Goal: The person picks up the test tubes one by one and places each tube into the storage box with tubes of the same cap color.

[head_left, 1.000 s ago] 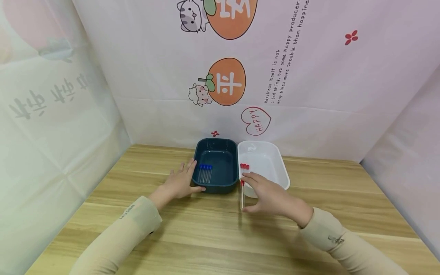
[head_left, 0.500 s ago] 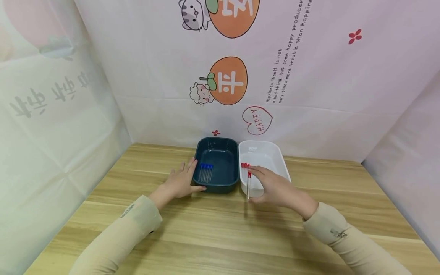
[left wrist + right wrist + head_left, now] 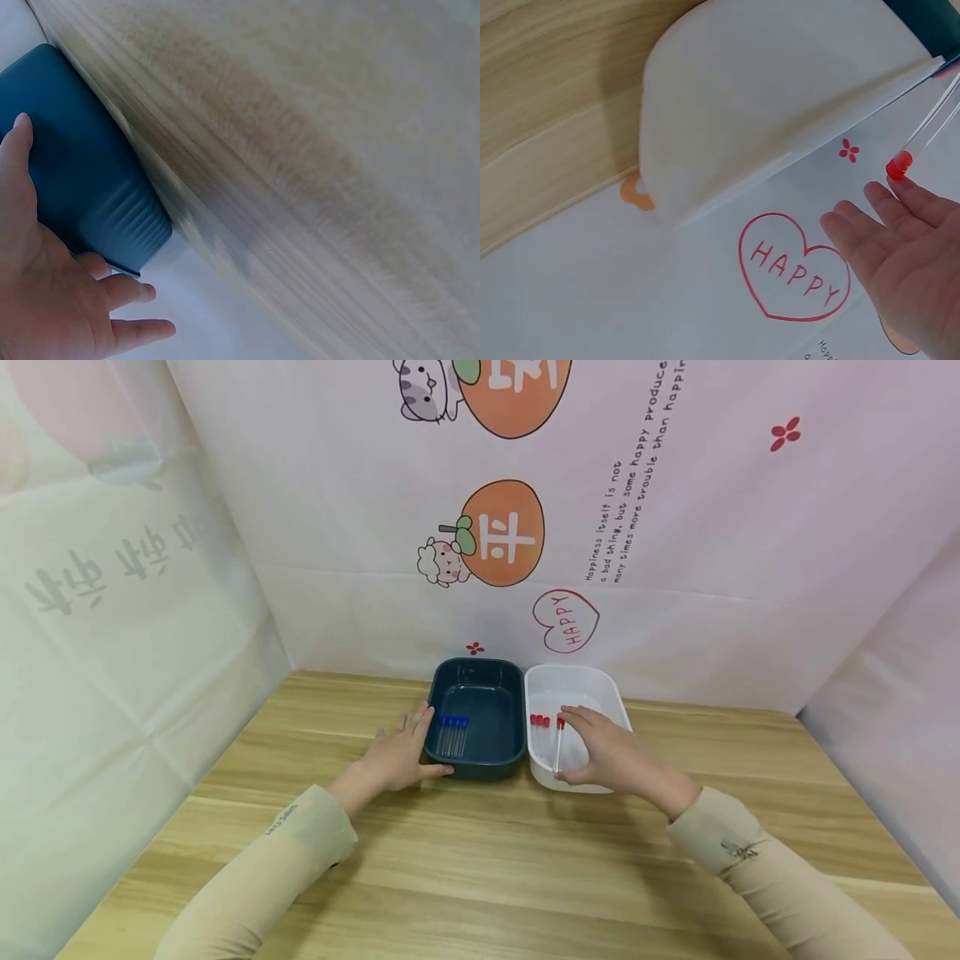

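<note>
In the head view my left hand (image 3: 401,752) rests against the left side and front corner of a dark teal tray (image 3: 480,769), its fingers fairly straight. Several blue-capped test tubes (image 3: 453,739) lie side by side in that tray. My right hand (image 3: 611,752) holds a red-capped test tube (image 3: 558,747) lengthwise between thumb and fingertips, above the white tray (image 3: 617,697). Three red caps (image 3: 539,721) line up at the left of the white tray. In the right wrist view the held tube's red cap (image 3: 899,165) touches a fingertip; its other end is cut off.
Both trays stand side by side on a wooden table (image 3: 480,868), near its back edge. A printed cloth (image 3: 337,527) hangs behind them, and pale cloth also hangs at the left and right sides.
My right hand has carried the red-capped tube right and away from me, from the white tray's front left corner to over its inside. My left hand stays against the teal tray.
</note>
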`<state>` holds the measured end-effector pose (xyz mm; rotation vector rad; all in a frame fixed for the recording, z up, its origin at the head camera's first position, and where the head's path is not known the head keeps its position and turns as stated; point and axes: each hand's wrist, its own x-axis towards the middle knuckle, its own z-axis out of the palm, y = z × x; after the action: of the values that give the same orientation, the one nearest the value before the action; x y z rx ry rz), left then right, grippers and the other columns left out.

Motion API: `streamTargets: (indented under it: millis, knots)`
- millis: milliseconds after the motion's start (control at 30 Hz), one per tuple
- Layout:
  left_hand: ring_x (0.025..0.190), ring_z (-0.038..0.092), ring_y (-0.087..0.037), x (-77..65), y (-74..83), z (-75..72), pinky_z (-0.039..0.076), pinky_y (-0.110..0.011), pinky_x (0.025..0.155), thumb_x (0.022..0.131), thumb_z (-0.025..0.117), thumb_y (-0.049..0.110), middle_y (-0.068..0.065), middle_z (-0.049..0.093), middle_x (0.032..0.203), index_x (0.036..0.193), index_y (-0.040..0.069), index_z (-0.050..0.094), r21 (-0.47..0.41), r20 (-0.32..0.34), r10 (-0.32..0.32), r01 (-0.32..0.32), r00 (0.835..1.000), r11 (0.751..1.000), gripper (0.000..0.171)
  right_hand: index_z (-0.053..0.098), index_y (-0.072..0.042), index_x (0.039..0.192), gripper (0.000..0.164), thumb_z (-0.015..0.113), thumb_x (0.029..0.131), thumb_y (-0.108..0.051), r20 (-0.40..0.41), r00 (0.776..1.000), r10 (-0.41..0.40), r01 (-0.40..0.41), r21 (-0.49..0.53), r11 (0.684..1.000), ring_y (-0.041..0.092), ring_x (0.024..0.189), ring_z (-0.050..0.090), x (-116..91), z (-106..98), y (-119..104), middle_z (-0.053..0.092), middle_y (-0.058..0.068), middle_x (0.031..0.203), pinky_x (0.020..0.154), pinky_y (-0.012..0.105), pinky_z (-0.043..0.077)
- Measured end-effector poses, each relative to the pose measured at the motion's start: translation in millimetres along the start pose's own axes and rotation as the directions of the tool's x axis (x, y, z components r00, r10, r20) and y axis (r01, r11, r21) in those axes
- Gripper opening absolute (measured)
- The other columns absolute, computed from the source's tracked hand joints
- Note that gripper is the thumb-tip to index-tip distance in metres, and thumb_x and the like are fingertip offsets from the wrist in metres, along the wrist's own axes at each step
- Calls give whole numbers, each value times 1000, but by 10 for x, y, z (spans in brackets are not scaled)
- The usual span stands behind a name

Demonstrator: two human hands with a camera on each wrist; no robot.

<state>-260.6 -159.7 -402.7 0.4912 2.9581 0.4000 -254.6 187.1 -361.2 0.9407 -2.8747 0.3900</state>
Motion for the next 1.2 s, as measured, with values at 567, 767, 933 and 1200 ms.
streamTargets:
  millis: [567, 767, 933, 1200]
  knots:
    - [151, 15, -48, -10, 7, 8, 16, -75, 112, 92, 67, 63, -15, 6, 171, 165, 4, 9, -7, -4, 1, -1, 1000, 1000, 110, 51, 10, 142, 86, 88, 80, -36, -21, 1000, 15, -16, -41, 999, 46, 136, 45, 62, 7, 221, 52, 27, 145, 108, 57, 42]
    - [152, 14, -48, -18, 1, 6, 16, -75, 113, 92, 67, 63, -15, 6, 171, 165, 4, 8, -5, -2, -4, 4, 1000, 1000, 110, 50, 11, 143, 87, 88, 81, -35, -16, 1000, 12, -13, -40, 999, 47, 139, 42, 107, 38, 323, 50, 28, 147, 112, 57, 38]
    - [152, 14, -47, -18, -11, 19, 17, -74, 113, 92, 66, 64, -14, 5, 171, 165, 4, 7, 2, 4, -7, 7, 1000, 1000, 111, 50, 10, 144, 86, 88, 81, -35, 6, 1000, 29, -29, -14, 999, 47, 140, 40, 138, 71, 385, 49, 28, 148, 112, 58, 37]
    - [152, 13, -47, 15, -34, 42, 17, -74, 113, 92, 65, 65, -13, 4, 171, 165, 5, 6, 9, 5, -11, 11, 1000, 1000, 111, 50, 9, 144, 85, 88, 81, -32, 49, 998, 31, -32, 8, 999, 49, 142, 36, 171, 99, 475, 47, 29, 149, 113, 59, 34]
